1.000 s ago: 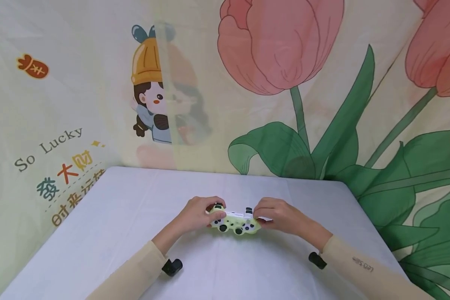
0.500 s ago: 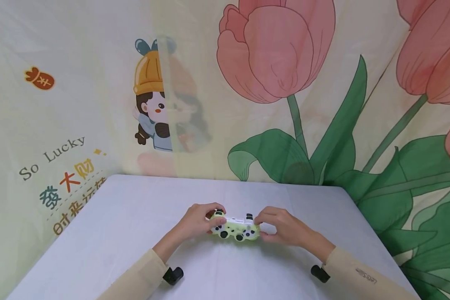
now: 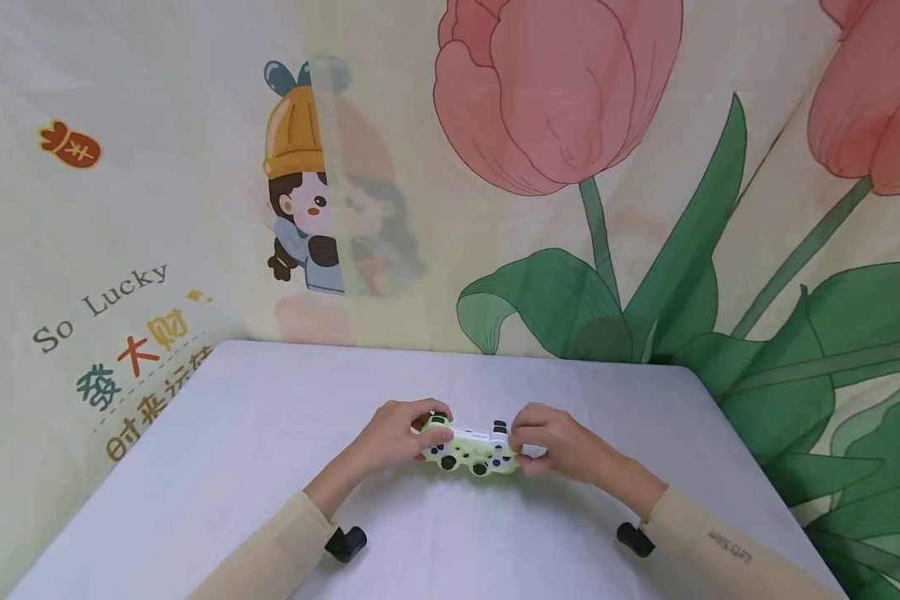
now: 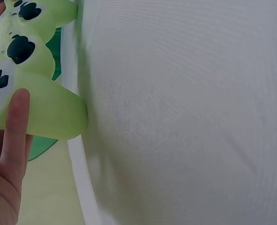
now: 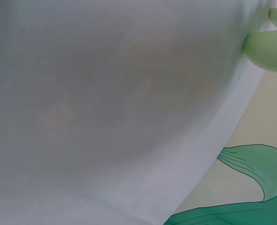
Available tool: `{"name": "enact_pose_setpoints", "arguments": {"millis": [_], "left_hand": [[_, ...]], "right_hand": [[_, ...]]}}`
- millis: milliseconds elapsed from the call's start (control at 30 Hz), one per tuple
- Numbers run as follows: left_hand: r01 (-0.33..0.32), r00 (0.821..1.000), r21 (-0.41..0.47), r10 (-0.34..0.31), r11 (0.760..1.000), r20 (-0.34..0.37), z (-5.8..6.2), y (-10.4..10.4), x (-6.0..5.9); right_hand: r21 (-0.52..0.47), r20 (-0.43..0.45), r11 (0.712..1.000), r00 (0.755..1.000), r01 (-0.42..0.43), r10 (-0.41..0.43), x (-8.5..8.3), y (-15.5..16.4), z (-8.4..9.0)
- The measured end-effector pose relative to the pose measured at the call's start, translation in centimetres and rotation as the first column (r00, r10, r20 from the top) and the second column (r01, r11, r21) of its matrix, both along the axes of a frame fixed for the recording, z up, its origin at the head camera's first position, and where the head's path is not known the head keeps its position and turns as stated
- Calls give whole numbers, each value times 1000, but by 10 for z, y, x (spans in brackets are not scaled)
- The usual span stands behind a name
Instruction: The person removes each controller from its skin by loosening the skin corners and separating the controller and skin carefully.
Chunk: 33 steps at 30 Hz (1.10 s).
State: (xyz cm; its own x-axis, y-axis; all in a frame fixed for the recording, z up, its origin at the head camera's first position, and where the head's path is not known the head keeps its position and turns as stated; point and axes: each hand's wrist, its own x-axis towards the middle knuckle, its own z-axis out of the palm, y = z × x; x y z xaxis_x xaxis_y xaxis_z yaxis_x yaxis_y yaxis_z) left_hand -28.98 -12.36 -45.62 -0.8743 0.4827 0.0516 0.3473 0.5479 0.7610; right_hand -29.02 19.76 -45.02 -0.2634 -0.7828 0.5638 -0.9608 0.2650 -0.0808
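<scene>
A pale green and white game controller (image 3: 474,450) with black buttons and sticks sits low over the white table (image 3: 232,450), held at both ends. My left hand (image 3: 405,433) grips its left grip, and my right hand (image 3: 551,442) grips the right one. In the left wrist view the controller (image 4: 33,89) fills the upper left, with one finger (image 4: 14,136) laid along its green handle. The right wrist view catches only a green tip of the controller (image 5: 267,47) at the upper right; the hand itself is out of sight there.
The table's far edge meets a printed cloth backdrop (image 3: 570,167) with large tulips, a cartoon girl and lettering. Black wrist camera mounts (image 3: 345,542) sit on both beige sleeves. The table's left edge (image 3: 120,467) runs diagonally toward me.
Both hands keep their hold on the controller in about the same spot; only the head camera has shifted slightly.
</scene>
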Motion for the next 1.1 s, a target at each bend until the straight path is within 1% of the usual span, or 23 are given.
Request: {"name": "enact_pose_setpoints", "arguments": {"millis": [133,267,400,533,600,700,767,833,933,1000,1100], "left_hand": [[7,1000,-5,-7,1000,-8,0,-2,-1],[7,1000,-8,-7,1000,-7,0,-1,-1],[-3,1000,-5,3,1000,-2,0,-1,-2],[-10,1000,-7,10,1000,-6,0,0,-2],[-13,1000,-13,13,1000,-8,0,1,-2],[-15,1000,-22,14,1000,-16,-1,1,-2],[-12,1000,-20,12,1000,-21,-1,1,-1],[-13,1000,-21,13,1000,-23,-1,1,0],[-15,1000,-23,14,1000,-25,-1,1,0],[-20,999,-30,19,999,-29,-1,2,0],[-18,999,-32,17,999,-38,-2,2,-1]], "right_hand": [[-8,-35,1000,999,-18,17,2,0,-3],[-25,-25,1000,1000,-19,18,3,4,-8],[-30,41,999,999,17,-16,4,5,-12],[-17,150,996,985,90,-86,7,8,-17],[-26,165,993,980,113,-107,8,9,-19],[-63,129,992,987,109,-100,7,10,-17],[-78,80,994,994,77,-71,4,9,-14],[-75,35,996,999,40,-38,1,8,-10],[-47,-9,999,1000,-3,3,-3,7,-5],[-27,-15,1000,1000,-11,10,-5,6,-2],[6,12,1000,1000,-21,20,-7,4,0]]}}
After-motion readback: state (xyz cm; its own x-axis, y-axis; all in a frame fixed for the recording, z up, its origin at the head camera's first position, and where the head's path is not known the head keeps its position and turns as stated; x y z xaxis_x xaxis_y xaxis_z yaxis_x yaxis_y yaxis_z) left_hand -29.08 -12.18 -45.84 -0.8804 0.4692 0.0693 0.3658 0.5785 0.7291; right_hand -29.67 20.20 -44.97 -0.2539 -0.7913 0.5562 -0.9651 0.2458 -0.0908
